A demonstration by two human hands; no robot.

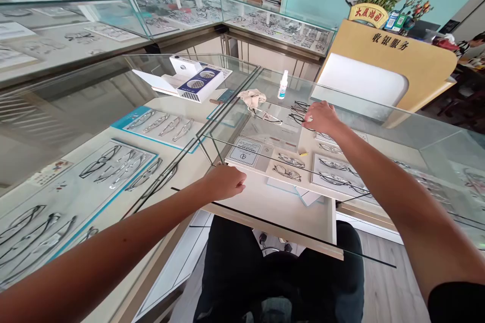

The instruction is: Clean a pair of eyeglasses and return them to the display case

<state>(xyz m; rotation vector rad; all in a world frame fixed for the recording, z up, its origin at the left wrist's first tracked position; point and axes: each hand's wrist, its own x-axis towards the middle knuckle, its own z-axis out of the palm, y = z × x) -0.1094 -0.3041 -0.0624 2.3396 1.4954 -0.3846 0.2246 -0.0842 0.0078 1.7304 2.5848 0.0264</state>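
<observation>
My right hand reaches across the glass counter top, its fingers curled at a dark-framed pair of eyeglasses. The fingertips are partly hidden, but they appear to pinch the frame. Another dark pair lies just behind it. My left hand is closed in a loose fist near the front of the counter, with nothing visible in it. Between and beyond the hands lie a thin-framed pair of eyeglasses and a crumpled beige cloth. A white spray bottle stands upright behind them.
Below the glass, a drawer is pulled out over my lap. Eyeglasses on display trays show through the glass. An opened white-and-blue box sits on the left counter. Further back are glass showcases and a yellow reception desk.
</observation>
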